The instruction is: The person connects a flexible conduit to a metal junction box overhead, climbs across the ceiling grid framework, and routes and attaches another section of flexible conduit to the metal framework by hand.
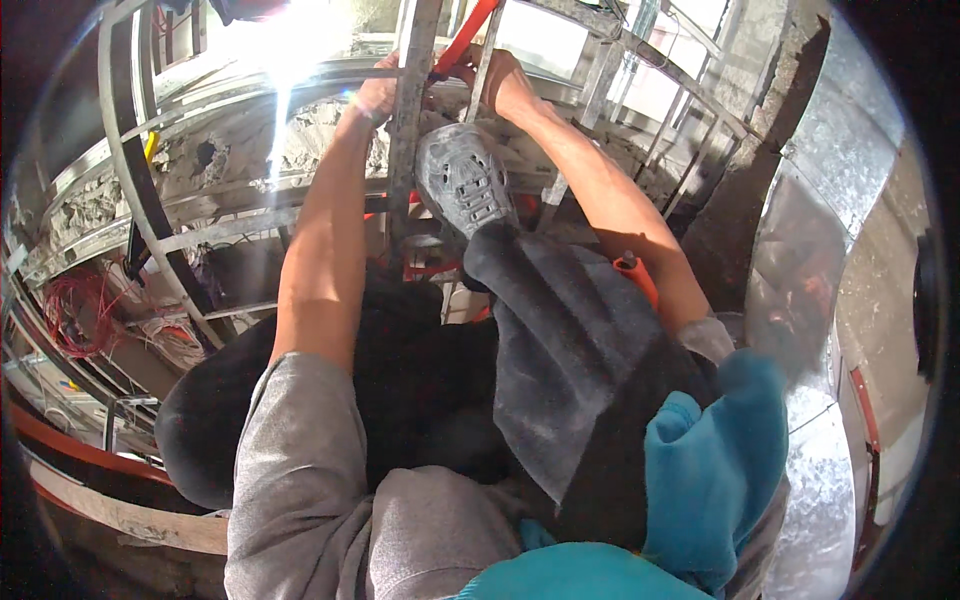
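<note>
Both my arms reach forward to an upright grey metal post (408, 120) in a frame of metal studs. My left hand (378, 92) is just left of the post, its fingers mostly hidden by the metal and glare. On the other side, my right hand (492, 80) has its fingers curled at the lower end of an orange strap (464, 42), partly behind a thin slanted bar (484, 62). The strap slopes down toward the post. My dusty grey shoe (463, 178) rests among the bars, between my forearms.
Curved metal rails (230, 235) cross the left side. Tangled red wires (80, 312) lie beyond them. An orange tube-shaped thing (637, 275) is beside my right forearm. Shiny sheet metal (815, 270) runs along the right. Rough, broken concrete (320, 130) lies behind the frame.
</note>
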A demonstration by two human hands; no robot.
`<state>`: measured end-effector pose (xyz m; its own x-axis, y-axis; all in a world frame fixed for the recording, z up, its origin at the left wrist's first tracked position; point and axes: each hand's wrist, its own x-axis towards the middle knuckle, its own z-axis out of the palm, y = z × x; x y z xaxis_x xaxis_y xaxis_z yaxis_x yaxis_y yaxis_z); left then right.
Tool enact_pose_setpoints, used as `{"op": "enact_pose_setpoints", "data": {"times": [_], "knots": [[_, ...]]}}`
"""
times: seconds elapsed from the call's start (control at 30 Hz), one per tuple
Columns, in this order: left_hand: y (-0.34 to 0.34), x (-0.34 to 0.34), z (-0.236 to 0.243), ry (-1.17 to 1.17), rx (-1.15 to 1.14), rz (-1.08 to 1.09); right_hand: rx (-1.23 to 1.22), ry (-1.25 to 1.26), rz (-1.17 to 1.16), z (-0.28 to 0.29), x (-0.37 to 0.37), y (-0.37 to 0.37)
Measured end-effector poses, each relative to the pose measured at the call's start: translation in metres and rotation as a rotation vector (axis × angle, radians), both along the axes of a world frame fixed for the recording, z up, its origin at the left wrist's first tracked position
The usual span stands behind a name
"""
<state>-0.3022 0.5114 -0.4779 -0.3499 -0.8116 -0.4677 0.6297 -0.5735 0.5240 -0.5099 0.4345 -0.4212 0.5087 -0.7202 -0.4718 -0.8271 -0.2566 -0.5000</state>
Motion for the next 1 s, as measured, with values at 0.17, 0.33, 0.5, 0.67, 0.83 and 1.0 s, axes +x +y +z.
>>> {"op": "enact_pose_setpoints", "data": {"times": [0.17,0.33,0.5,0.67,0.83,1.0], "knots": [[0.009,0.004,-0.027,-0.145,-0.134,-0.116,0.243,-0.374,-0.257,0.019,0.023,0.011],[-0.007,0.016,-0.064,-0.687,-0.567,-0.301,0.291,-0.466,-0.431,0.018,0.046,0.004],[-0.014,0.0,-0.049,-1.278,-1.099,-0.532,0.176,-0.498,-0.406,0.03,0.035,0.009],[-0.002,0.027,-0.047,-1.248,-1.018,-0.398,0.154,-0.389,-0.383,0.047,0.061,0.023],[-0.011,0.014,-0.022,-0.673,-0.136,-0.408,-0.03,-0.344,-0.342,0.024,0.036,0.02],[-0.015,0.007,-0.023,-0.741,-0.006,-0.394,-0.052,-0.334,-0.335,0.015,0.021,0.018]]}}
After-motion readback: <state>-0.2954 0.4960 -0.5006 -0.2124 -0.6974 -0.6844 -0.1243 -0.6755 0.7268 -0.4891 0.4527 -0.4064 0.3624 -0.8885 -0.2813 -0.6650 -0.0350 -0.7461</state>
